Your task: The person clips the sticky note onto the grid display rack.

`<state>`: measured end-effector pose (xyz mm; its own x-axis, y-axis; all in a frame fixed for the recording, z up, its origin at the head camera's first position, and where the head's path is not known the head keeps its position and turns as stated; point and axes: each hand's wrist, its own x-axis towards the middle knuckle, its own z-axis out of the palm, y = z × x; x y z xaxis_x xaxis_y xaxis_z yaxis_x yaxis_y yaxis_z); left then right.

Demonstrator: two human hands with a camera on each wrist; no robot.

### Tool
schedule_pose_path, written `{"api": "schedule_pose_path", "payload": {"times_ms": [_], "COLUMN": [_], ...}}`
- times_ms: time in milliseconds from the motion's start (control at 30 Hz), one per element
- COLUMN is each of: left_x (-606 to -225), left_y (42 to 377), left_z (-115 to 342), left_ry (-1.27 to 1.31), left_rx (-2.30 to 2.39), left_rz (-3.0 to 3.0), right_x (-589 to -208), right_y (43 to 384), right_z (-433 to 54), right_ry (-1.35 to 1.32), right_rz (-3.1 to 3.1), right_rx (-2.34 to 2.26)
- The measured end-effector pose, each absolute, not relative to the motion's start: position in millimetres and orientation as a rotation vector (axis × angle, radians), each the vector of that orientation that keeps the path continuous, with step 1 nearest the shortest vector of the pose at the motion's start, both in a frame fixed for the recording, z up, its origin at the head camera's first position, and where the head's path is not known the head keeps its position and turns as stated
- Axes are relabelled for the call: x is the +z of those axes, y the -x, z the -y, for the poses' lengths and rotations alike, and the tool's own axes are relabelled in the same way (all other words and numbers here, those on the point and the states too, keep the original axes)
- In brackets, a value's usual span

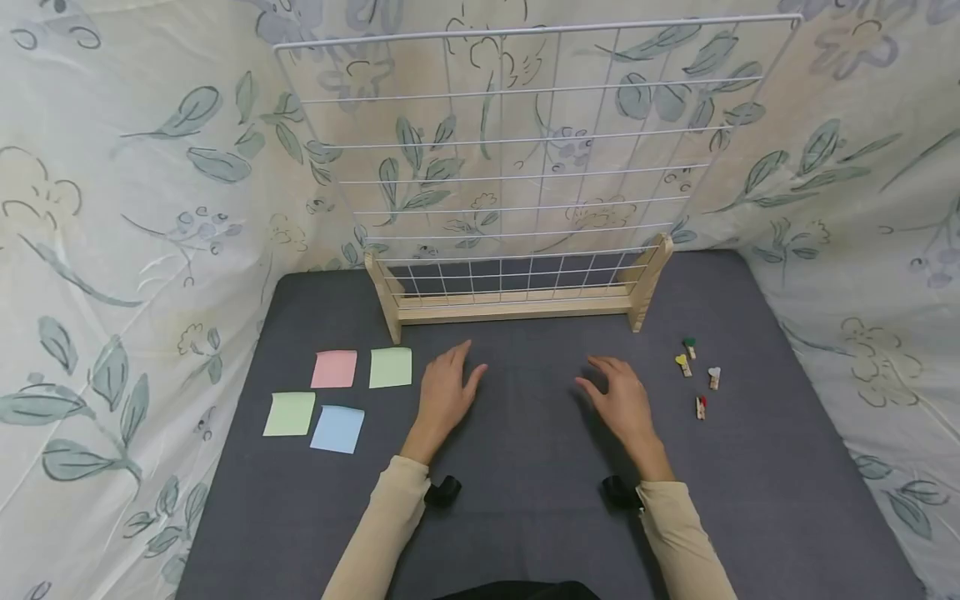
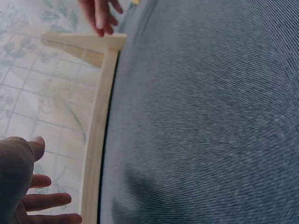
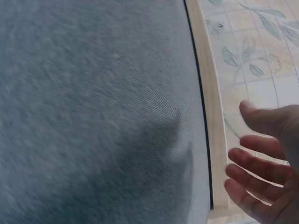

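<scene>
My left hand [image 1: 444, 387] hovers over the dark cloth with relaxed fingers and holds nothing. Just left of it lie a pink sticky note [image 1: 334, 369], two green ones, the nearer to the hand being this green sticky note [image 1: 391, 367], and a blue sticky note [image 1: 337, 429]. My right hand [image 1: 621, 400] is likewise relaxed and holds nothing, its thumb apart from the fingers. To its right are several small clothespins, among them a red-topped clothespin [image 1: 701, 407] and a yellow-topped clothespin [image 1: 683, 365]. Both hands are in front of a white wire grid rack [image 1: 525, 177].
The rack stands on a wooden base [image 1: 517, 310] at the back of the dark cloth-covered table [image 1: 525, 533]. A floral curtain [image 1: 112, 208] surrounds the table at the back and both sides. A black wrist strap piece [image 1: 443, 492] sticks out beside the left sleeve.
</scene>
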<state>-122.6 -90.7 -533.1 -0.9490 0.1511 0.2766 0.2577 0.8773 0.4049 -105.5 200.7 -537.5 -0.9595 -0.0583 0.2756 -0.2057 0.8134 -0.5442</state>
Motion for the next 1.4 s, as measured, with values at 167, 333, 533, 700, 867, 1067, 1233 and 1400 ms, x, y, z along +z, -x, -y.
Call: {"api": "schedule_pose_path", "payload": {"times_ms": [167,333,533,700,867,1067,1233,1400], "left_x": [-526,-525,-527,-528,-529,-529,-530,-529], "left_y": [121,121,114,106,97,94,95,93], "left_z": [97,105,119,135,152,170,187,207], "left_ry": [0.326,0.320,0.297,0.260,0.200,0.140,0.080,-0.013], "left_rx": [-0.751,-0.828,-0.969,-0.992,-0.985,-0.971,-0.957,-0.947], "left_rz": [2.768,2.746,2.707,2.709,2.717,2.746,2.750,2.740], "right_x": [-533,-532,-535,-535,-533,-532,-532,-532], "right_y": [105,105,103,98,91,81,75,69], "right_z": [-210,-220,-238,-256,-273,-288,-301,-316], "right_ry": [-0.174,-0.146,-0.081,-0.004,0.019,0.096,0.209,0.366], "right_rz": [2.721,2.714,2.691,2.691,2.710,2.691,2.713,2.751], "right_rx": [0.925,0.932,0.955,0.922,0.865,0.826,0.778,0.766]}}
